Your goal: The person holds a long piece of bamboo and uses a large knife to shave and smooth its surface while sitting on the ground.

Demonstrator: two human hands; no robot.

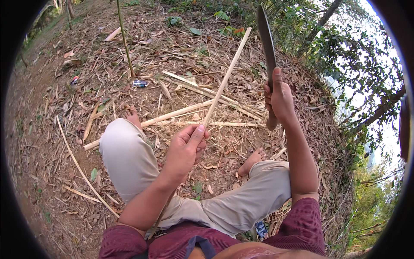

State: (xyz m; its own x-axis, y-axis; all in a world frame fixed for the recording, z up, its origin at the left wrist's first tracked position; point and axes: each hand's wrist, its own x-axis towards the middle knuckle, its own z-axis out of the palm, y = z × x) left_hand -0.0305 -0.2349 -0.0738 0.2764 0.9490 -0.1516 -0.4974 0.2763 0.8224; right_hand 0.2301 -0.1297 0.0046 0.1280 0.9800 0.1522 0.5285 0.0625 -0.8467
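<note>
Hands apart, both loaded; left hand [187,149] pinches the pale split strip [228,80] between thumb and fingers, strip slanting up and away to the right; right hand [282,97] is wrapped round the machete [267,43] handle, thumb up toward the blade, blade upright and clear of the strip; can't tell which edge is sharp.

For good blade work, I'd keep the left thumb behind the contact point; set the edge at a shallow angle, short strokes directed away from the left hand and the knees; steady the strip first, its far end is unsupported and will likely whip.

Bare left foot [133,116] and right foot [251,162] sit either side; keep swings outside them; more pale strips [189,88] lie crossed on the leaf-littered ground [86,146] ahead.
</note>
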